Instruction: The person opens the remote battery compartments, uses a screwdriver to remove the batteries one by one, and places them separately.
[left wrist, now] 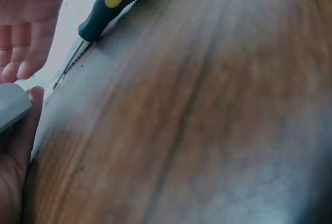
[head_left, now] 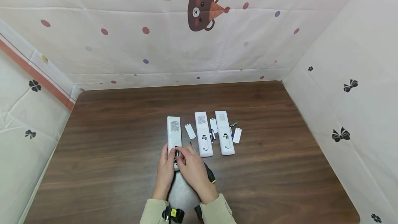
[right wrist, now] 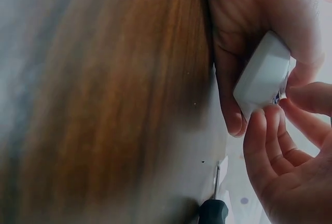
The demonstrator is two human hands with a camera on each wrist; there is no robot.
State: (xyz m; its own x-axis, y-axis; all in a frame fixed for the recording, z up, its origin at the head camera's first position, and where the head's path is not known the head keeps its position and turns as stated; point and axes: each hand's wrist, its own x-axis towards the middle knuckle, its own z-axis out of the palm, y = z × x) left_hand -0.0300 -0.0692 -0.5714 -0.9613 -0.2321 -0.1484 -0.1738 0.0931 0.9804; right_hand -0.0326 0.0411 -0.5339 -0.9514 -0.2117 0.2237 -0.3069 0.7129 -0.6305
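Note:
A white remote control (head_left: pixel 173 132) lies back side up, its battery compartment uncovered at the near end. My left hand (head_left: pixel 166 168) grips this remote from the left, thumb along its upper face and fingers beneath, as the right wrist view shows. The thumb and forefinger of my right hand (head_left: pixel 193 168) pinch a small battery (right wrist: pixel 276 98) at the compartment; the fingertips mostly hide it. Beside the right hand is a screwdriver (left wrist: pixel 106 9) with a dark green and yellow handle, partly covered by that hand in the head view.
To the right lie two more white remotes, one nearer (head_left: pixel 203 134) and one farther right (head_left: pixel 224 132), both with uncovered compartments. Around them are a loose cover (head_left: pixel 190 131), two other covers, blue-and-silver batteries (head_left: pixel 212 134) and a green battery (head_left: pixel 234 124). Patterned cloth walls border the wooden table (head_left: pixel 280 168).

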